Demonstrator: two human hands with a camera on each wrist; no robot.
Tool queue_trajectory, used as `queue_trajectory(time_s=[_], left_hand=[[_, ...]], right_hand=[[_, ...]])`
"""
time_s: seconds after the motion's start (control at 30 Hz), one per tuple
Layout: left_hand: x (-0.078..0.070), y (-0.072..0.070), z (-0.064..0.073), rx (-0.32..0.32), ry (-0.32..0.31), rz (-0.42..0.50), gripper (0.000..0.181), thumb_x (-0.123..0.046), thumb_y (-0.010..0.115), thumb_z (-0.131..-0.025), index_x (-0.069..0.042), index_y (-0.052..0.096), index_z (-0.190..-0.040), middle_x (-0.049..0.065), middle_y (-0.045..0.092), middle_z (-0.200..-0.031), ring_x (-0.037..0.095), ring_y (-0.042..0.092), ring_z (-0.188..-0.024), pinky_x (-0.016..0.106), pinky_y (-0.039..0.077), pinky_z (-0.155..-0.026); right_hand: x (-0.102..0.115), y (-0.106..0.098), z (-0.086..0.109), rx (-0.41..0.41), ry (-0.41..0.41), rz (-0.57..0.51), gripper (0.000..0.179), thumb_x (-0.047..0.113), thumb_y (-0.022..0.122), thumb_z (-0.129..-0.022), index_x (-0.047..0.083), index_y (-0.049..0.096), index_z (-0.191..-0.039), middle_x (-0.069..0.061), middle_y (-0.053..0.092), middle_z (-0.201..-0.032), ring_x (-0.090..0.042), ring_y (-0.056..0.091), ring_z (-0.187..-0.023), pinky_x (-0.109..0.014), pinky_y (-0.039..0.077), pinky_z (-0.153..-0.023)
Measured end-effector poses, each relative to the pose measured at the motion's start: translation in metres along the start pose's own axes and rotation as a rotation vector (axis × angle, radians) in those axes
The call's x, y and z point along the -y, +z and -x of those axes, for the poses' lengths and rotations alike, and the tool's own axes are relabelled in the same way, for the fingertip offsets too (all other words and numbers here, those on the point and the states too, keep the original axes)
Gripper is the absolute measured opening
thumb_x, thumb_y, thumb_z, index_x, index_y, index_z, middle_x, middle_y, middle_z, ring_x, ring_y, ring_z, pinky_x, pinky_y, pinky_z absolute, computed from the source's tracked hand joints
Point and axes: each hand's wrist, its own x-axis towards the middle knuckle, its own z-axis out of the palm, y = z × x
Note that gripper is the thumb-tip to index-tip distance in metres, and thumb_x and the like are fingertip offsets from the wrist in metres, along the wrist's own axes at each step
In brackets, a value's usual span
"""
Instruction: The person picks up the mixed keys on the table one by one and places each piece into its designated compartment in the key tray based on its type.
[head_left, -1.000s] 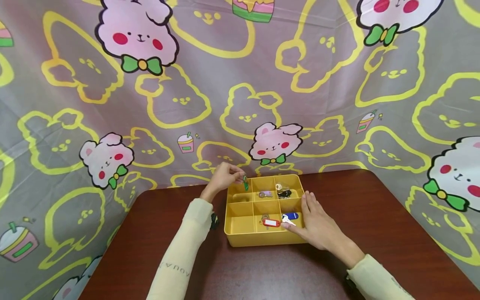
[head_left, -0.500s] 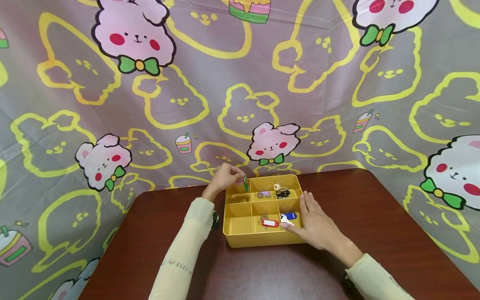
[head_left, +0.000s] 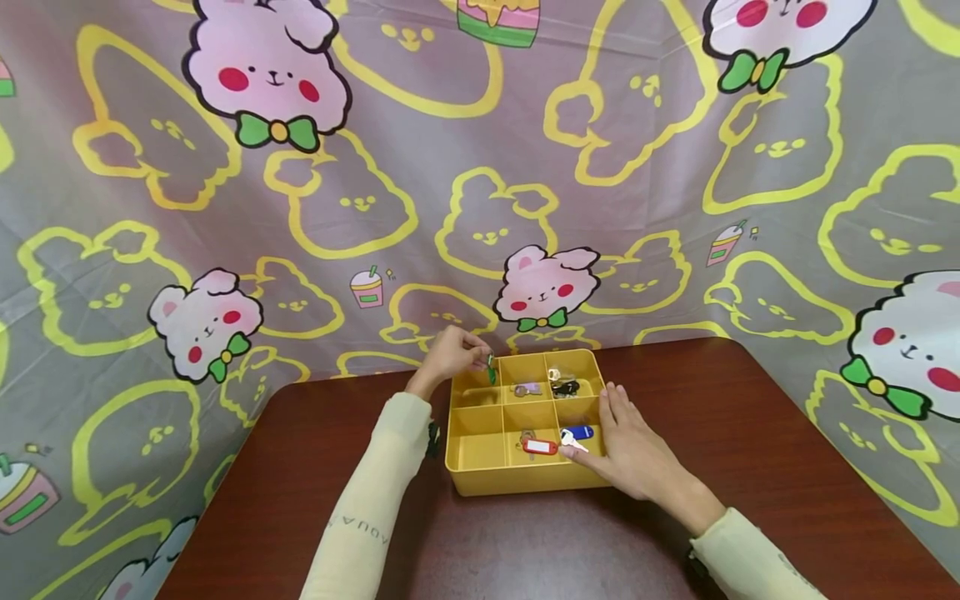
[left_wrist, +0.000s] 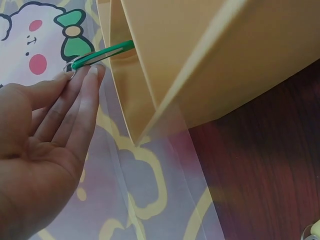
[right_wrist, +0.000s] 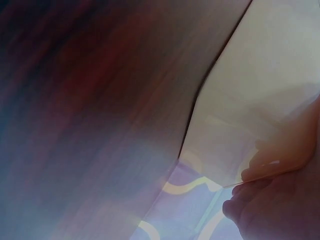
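My left hand (head_left: 452, 352) pinches the metal ring of a green key tag (left_wrist: 105, 53) between thumb and fingertips. The tag hangs over the back-left compartment of a yellow divided box (head_left: 517, 481); in the left wrist view its far end goes behind the box's wall. My right hand (head_left: 637, 446) rests along the box's right side, fingers straight, thumb near the front rim. Close to that thumb, a blue key tag (head_left: 577, 432) with a silver key (head_left: 573, 442) lies in the front-right compartment. A red key tag (head_left: 540, 447) lies in the front-middle one.
A purple key tag (head_left: 529, 388) lies in the back-middle compartment. Something black (head_left: 565, 388) and a keyring (head_left: 555, 374) lie in the back-right one. The box stands on a dark wooden table (head_left: 495, 550), with a patterned cloth (head_left: 420, 208) hanging behind.
The view has shifted slightly. My left hand stays over the back-left compartment with the green key tag, which has turned a little. My right hand keeps its place at the box.
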Motion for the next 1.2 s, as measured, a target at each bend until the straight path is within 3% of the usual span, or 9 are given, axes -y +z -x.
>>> queue_trajectory(time_s=[0.2,0.47,0.77,0.97,1.2], left_hand=[[0.001,0.001,0.0,0.006,0.011,-0.004,0.023,-0.005,0.062,-0.105,0.01,0.078,-0.11,0.024,0.08,-0.098,0.039,0.08,-0.091,0.032,0.066,-0.07],[0.004,-0.001,0.002,0.008,0.008,-0.008,0.024,-0.005,0.061,-0.105,0.012,0.076,-0.114,0.024,0.08,-0.099,0.04,0.08,-0.093,0.051,0.065,-0.086],[0.01,-0.005,0.007,0.02,0.016,0.017,0.024,-0.003,0.06,-0.105,0.015,0.074,-0.113,0.028,0.079,-0.1,0.045,0.078,-0.097,0.047,0.066,-0.086],[0.013,-0.007,0.014,0.008,0.07,-0.062,0.023,-0.006,0.064,-0.104,0.011,0.077,-0.109,0.023,0.08,-0.095,0.039,0.08,-0.09,0.039,0.067,-0.078],[0.013,-0.01,0.023,0.019,0.089,-0.093,0.024,-0.01,0.065,-0.104,0.01,0.078,-0.11,0.022,0.08,-0.097,0.04,0.079,-0.093,0.046,0.067,-0.081]], right_hand=[[-0.001,0.002,-0.001,-0.005,-0.003,0.006,0.12,0.08,0.054,-0.093,-0.015,0.025,-0.16,-0.035,0.018,-0.17,-0.051,0.017,-0.161,-0.061,0.027,-0.129],[0.0,-0.001,-0.001,0.004,0.002,0.004,0.121,0.08,0.054,-0.092,-0.015,0.024,-0.16,-0.035,0.017,-0.171,-0.052,0.019,-0.16,-0.061,0.027,-0.129],[-0.001,0.0,-0.001,0.002,-0.001,0.008,0.12,0.08,0.054,-0.093,-0.015,0.024,-0.16,-0.036,0.018,-0.171,-0.052,0.019,-0.16,-0.061,0.027,-0.129],[-0.001,0.001,-0.002,0.003,-0.006,0.011,0.12,0.08,0.054,-0.093,-0.015,0.024,-0.16,-0.035,0.018,-0.171,-0.052,0.019,-0.16,-0.061,0.027,-0.129],[-0.001,0.0,-0.003,0.011,0.004,0.008,0.121,0.081,0.052,-0.093,-0.015,0.023,-0.16,-0.035,0.016,-0.171,-0.051,0.018,-0.161,-0.061,0.027,-0.129]])
